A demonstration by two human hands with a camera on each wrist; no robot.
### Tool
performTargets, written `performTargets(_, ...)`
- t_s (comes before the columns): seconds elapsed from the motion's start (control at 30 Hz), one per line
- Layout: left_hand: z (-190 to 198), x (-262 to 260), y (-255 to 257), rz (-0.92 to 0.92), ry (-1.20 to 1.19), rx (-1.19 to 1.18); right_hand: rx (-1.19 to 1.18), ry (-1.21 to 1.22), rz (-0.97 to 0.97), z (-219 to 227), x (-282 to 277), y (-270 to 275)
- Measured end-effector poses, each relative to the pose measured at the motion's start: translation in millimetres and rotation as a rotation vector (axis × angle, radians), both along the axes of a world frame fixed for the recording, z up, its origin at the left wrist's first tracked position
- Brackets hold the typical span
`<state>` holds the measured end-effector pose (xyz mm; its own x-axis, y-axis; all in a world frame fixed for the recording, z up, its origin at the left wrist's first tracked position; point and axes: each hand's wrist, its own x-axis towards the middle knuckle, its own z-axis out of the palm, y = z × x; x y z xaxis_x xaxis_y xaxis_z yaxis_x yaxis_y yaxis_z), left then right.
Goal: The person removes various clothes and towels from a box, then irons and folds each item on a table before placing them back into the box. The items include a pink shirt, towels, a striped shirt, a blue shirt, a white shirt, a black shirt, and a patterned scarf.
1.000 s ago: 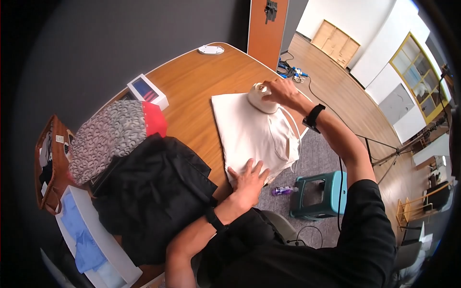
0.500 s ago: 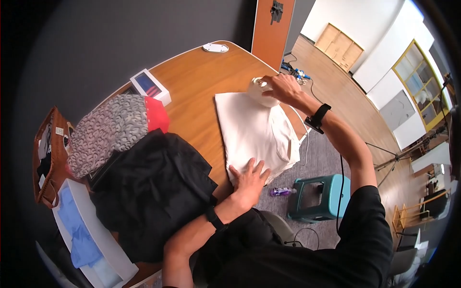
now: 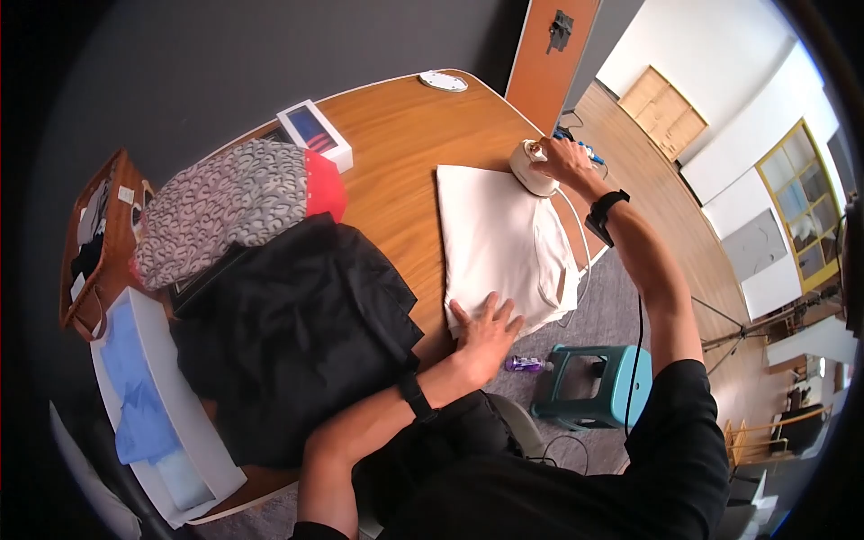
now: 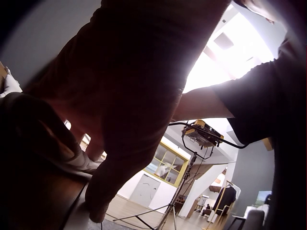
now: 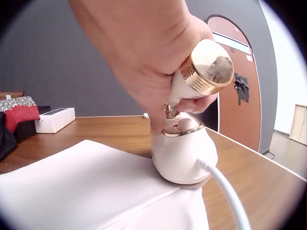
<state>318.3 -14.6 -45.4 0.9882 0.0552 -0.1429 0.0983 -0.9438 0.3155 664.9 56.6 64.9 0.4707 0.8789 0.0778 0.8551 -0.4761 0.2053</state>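
A white folded cloth [image 3: 490, 234] lies flat near the right edge of the wooden table. My right hand [image 3: 567, 162] grips the handle of a white handheld steam iron [image 5: 182, 160] with gold trim. In the right wrist view the iron's base rests at the cloth's far edge, partly over the table top, and a white cord [image 5: 225, 187] runs from its side. My left hand [image 3: 486, 344] lies with fingers spread on the cloth's near end. Only a dark outline of that hand shows in the left wrist view.
Left of the cloth lie a black garment [image 3: 288, 333] and a patterned grey and red cloth [image 3: 234, 202]. A white box [image 3: 337, 148], a brown basket [image 3: 108, 225] and a white tray [image 3: 193, 396] holding blue cloth stand around them. A teal stool [image 3: 634, 387] is on the floor.
The head view has turned, so the table sits further right in it. The steam iron shifts slightly at the cloth's far end in my right hand. My left hand stays on the cloth.
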Motion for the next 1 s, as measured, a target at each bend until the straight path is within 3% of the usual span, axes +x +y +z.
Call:
performTargets(0.07, -3, -2, -2, 0.001, -0.021, -0.007, -0.013, -0.049, 0.051, -1, -11, 0)
performTargets(0.13, -6, 0, -5, 0.021, -0.052, 0.033, 0.088, -0.091, 0.295, -1, -41, -12)
performTargets(0.2, -13, 0, -14, 0.049, -0.076, 0.114, -0.014, 0.015, 0.322, 18, -88, -21)
performTargets(0.27, -35, 5, -26, 0.081, -0.151, 0.157, -0.102, 0.15, 0.441, 31, -129, -33)
performTargets(0.3, -35, 4, -28, 0.094, -0.187, 0.18, -0.079, 0.125, 0.594, 25, -140, -38)
performTargets(0.43, -22, -1, -23, 0.039, -0.118, 0.083, -0.233, 0.144, 0.666, 17, -185, -45)
performTargets(0.53, -28, 0, -25, 0.045, -0.133, 0.091, -0.233, 0.12, 0.601, 10, -179, -34)
performTargets(0.87, -10, -2, -14, -0.019, -0.038, -0.01, -0.028, 0.079, 0.281, 0, -75, 12)
performTargets(0.97, -7, -3, -11, -0.034, -0.032, -0.011, 0.014, -0.075, 0.397, 1, -45, 2)
performTargets(1.0, -9, -4, -11, -0.032, -0.045, -0.006, 0.005, -0.062, 0.335, 6, -43, -8)
